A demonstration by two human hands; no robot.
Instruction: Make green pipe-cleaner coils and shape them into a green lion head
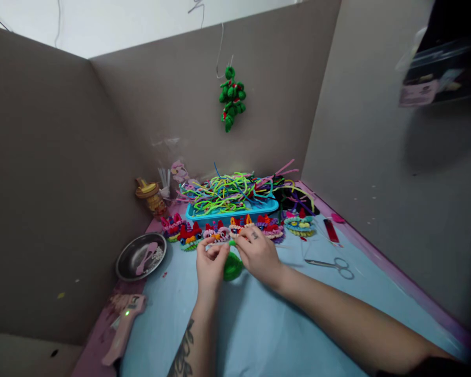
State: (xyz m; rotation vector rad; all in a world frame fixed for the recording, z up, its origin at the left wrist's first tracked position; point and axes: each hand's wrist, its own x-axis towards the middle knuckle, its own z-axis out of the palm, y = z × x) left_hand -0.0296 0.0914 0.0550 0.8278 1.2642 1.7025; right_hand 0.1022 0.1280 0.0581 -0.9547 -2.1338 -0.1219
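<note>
My left hand and my right hand meet over the middle of the table, thumbs and fingertips pinched together. Between them shows a small bit of green pipe cleaner, gripped from both sides. A loop of the same fuzzy green pipe cleaner hangs or lies just below the fingers; whether it joins the pinched bit is hidden. Just beyond my hands runs a row of colourful pipe-cleaner figures, among them a red and orange one and a blue and yellow one.
Behind the figures, a blue tray overflows with pipe cleaners. Scissors lie right, near a red strip. At left are a metal bowl and a pink glue gun. A green pipe-cleaner decoration hangs on the back panel.
</note>
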